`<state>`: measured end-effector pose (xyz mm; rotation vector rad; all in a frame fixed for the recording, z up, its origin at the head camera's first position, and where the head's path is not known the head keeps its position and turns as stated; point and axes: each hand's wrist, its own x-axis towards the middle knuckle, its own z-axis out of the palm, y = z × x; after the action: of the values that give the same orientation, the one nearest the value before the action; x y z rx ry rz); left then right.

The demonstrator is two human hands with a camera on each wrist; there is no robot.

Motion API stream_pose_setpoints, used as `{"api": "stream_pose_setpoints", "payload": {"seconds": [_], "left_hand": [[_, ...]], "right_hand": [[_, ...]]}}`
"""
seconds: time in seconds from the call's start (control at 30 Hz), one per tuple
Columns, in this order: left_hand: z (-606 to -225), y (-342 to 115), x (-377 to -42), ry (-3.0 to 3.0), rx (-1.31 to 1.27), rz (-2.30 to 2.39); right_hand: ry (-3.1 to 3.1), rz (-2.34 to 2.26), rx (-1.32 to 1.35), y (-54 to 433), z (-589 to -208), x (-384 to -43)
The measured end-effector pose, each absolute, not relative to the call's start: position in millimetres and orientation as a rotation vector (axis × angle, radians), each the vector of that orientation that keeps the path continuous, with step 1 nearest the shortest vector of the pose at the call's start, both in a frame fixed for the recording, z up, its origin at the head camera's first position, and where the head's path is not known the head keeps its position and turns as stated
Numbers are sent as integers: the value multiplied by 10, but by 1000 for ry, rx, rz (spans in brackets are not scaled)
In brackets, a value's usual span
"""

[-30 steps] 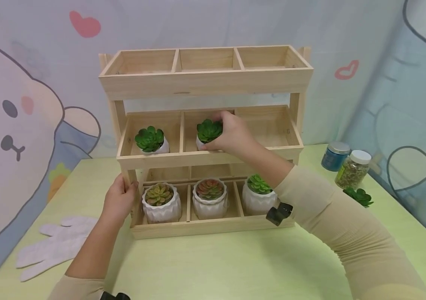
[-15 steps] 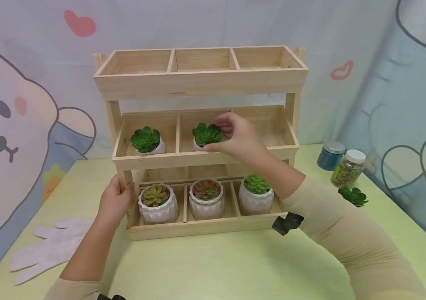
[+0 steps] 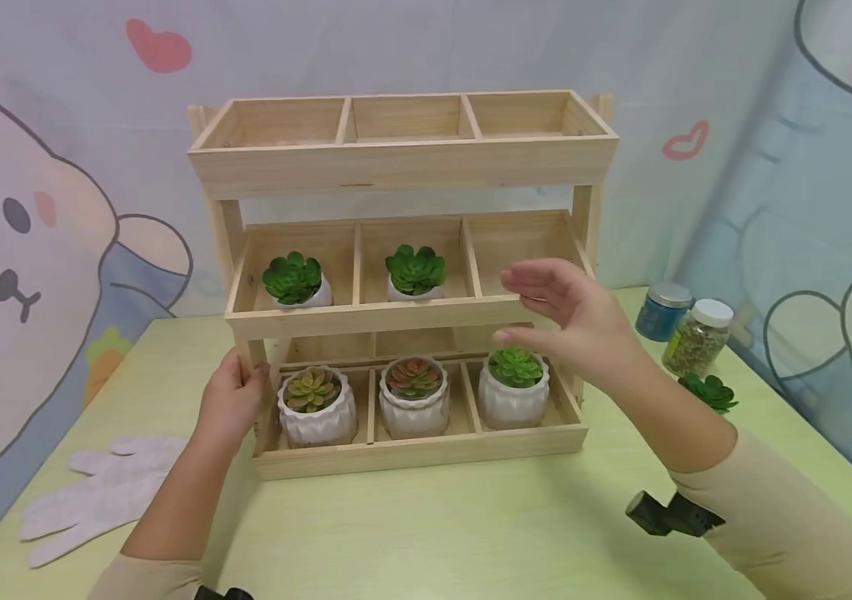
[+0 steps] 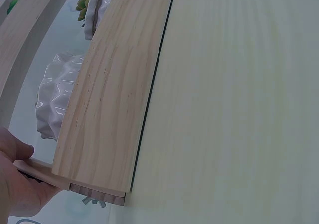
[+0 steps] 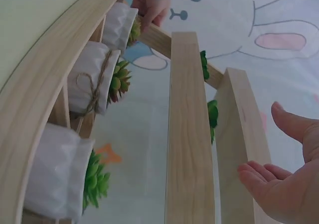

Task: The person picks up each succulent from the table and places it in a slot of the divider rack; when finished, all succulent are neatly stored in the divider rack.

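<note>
My left hand (image 3: pixel 229 402) grips the left upright of a three-tier wooden plant shelf (image 3: pixel 403 167), thumb and fingers on either side of the wood. Held off in front of the middle tier's right compartment, my right hand (image 3: pixel 572 321) has its fingers extended and nothing in them. A dark green potted succulent (image 3: pixel 415 271) sits in that tier's middle compartment, and another dark green succulent (image 3: pixel 293 279) in its left one. Along the bottom tier stand a yellowish succulent (image 3: pixel 311 390), a reddish succulent (image 3: pixel 413 379) and a bright green succulent (image 3: pixel 515 367), each in a white pot.
Right of the shelf are a blue tin (image 3: pixel 663 311), a jar with a white lid (image 3: pixel 699 337) and a further dark green succulent (image 3: pixel 707 392), partly behind my right arm. White gloves (image 3: pixel 99 492) lie at the left. A printed cloth hangs behind.
My right hand has let go of the succulent in the middle compartment and drawn away to the right. The plant stays in place. My left hand keeps its hold on the upright.
</note>
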<state>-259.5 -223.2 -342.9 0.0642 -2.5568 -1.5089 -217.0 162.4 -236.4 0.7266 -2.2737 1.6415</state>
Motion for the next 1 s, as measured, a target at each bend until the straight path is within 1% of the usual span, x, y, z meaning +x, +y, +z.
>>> {"api": "stream_pose_setpoints", "payload": {"seconds": [0.2,0.3,0.5,0.73,0.8,1.0], "left_hand": [[-3409,-2234,-2592,-2571,67,-1508],[-3415,-2236,-2591,-2570,59,-1518],[-3424,-2237,-2591,-2572,50,-1502],[-3414,-2244,-2594,-2576,51,-1489],[-3417,-2243,-2598,-2574,47,-1488],[-3428,-2237,-2605,-2569,41,-1481]], "right_hand": [[-2146,1644,769,1992,-2536,-1981],[-2089,1708,703,2195,-2648,-1937],[-2029,1846,490,2619,-2845,-1933],[-2041,1938,422,3031,-3021,-1977],[-2085,1893,378,3134,-3072,-2000],[-2364,1499,175,3474,-3259,-2090]]}}
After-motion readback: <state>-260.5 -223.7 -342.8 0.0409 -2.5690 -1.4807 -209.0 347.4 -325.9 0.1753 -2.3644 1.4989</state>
